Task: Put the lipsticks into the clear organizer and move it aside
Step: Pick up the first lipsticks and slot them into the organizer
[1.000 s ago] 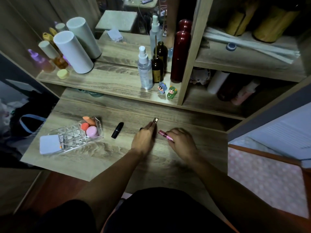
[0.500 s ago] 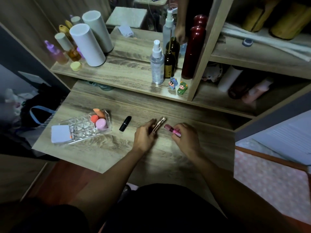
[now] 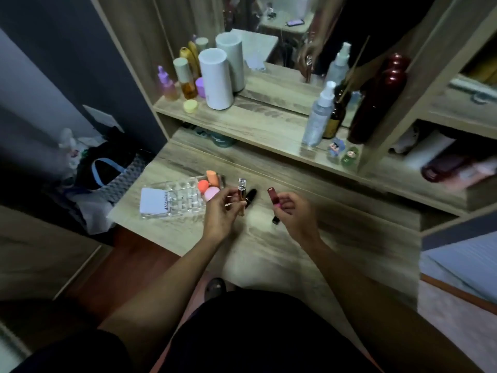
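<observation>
While your left hand (image 3: 220, 208) pinches the gold lipstick (image 3: 241, 196) and your right hand (image 3: 291, 211) the pink lipstick (image 3: 274, 202), lower each upright into a free cell of the clear organizer (image 3: 185, 200) just left of your left-hand grip.

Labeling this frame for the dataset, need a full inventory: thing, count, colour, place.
clear organizer: 1, transparent, desk left
makeup sponges: 3, orange, red-orange, pink, in organizer's far end
white pad: 1, white, on organizer's near end
gold lipstick: 1, gold with clear cap, in left hand
black lipstick: 1, black, lying on desk between the hands
pink lipstick: 1, dark red and pink, in right hand
white cylinder: 1, white, shelf left
spray bottle: 1, clear, shelf centre
dark red bottle: 1, shelf right
figurines: 2, blue and green, shelf front
left hand: 1
right hand: 1
</observation>
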